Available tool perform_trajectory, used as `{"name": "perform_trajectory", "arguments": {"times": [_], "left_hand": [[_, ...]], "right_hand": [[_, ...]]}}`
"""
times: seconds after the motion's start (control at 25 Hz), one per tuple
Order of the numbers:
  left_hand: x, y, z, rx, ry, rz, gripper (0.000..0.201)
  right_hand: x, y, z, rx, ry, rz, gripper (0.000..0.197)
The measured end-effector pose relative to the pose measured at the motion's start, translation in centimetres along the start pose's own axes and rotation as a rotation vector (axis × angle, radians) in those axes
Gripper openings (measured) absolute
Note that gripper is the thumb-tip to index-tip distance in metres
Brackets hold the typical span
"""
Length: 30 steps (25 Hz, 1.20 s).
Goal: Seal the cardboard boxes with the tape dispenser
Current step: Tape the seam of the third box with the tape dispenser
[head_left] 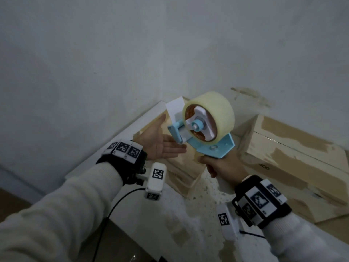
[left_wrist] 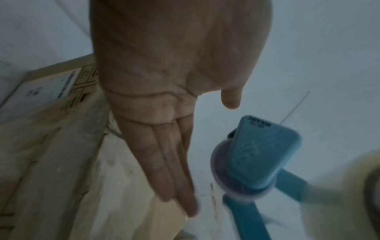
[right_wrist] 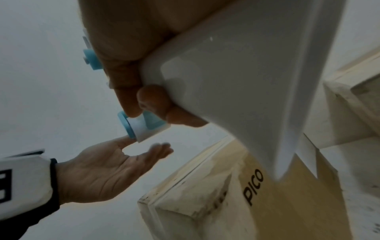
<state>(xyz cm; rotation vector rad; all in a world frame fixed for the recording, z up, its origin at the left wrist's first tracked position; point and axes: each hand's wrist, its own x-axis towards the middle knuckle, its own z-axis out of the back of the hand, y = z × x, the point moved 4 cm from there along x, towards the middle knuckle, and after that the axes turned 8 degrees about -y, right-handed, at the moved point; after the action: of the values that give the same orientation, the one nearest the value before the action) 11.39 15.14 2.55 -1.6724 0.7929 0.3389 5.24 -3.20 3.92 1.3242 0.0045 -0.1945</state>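
Our right hand (head_left: pixel 221 165) grips the handle of the tape dispenser (head_left: pixel 205 127), held up above the cardboard boxes (head_left: pixel 294 154), while our left hand (head_left: pixel 160 142) lies open and flat just beside its roller end. We should probably pinch the loose tape end there first, then lower the dispenser to the box (head_left: pixel 181 167) below it, whose old tape patches may spoil the grip.

Light-blue tape dispenser (head_left: pixel 205 137) with white hub, held raised above the boxes, handle downward, loaded with a wide roll of translucent yellowish tape (head_left: pixel 211 116); a short white tab (head_left: pixel 174 107) projecting up at the front end. Two pale cardboard boxes lying flat on the speckled surface below: left box (head_left: pixel 181 163) directly beneath the dispenser against the wall, right box (head_left: pixel 294 159) just beside it, angled away. Tape strips and brown torn patches visible on both; "PICO" printed on one side face (right_wrist: pixel 252 186).
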Motion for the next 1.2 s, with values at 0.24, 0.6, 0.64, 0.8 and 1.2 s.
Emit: {"name": "perform_trajectory", "arguments": {"times": [0.24, 0.6, 0.64, 0.8, 1.2], "left_hand": [[0.4, -0.1, 0.5, -0.092, -0.024, -0.074, 0.056], [1.4, 1.0, -0.2, -0.064, -0.082, -0.024, 0.031], [1.5, 0.9, -0.1, -0.032, -0.117, -0.047, 0.025], [1.7, -0.3, 0.5, 0.092, -0.260, -0.115, 0.020], [0.6, -2.7, 12.3, 0.210, -0.685, -0.343, 0.020]], "right_hand": [[-0.3, -0.5, 0.0, -0.022, 0.051, 0.056, 0.028], [-0.3, -2.7, -0.2, 0.067, 0.032, 0.058, 0.030], [-0.3, -2.8, -0.2, 0.060, 0.033, 0.062, 0.030], [-0.7, -2.0, -1.2, -0.040, 0.062, 0.109, 0.022], [-0.5, -2.2, -2.4, -0.052, 0.143, 0.036, 0.023]]}}
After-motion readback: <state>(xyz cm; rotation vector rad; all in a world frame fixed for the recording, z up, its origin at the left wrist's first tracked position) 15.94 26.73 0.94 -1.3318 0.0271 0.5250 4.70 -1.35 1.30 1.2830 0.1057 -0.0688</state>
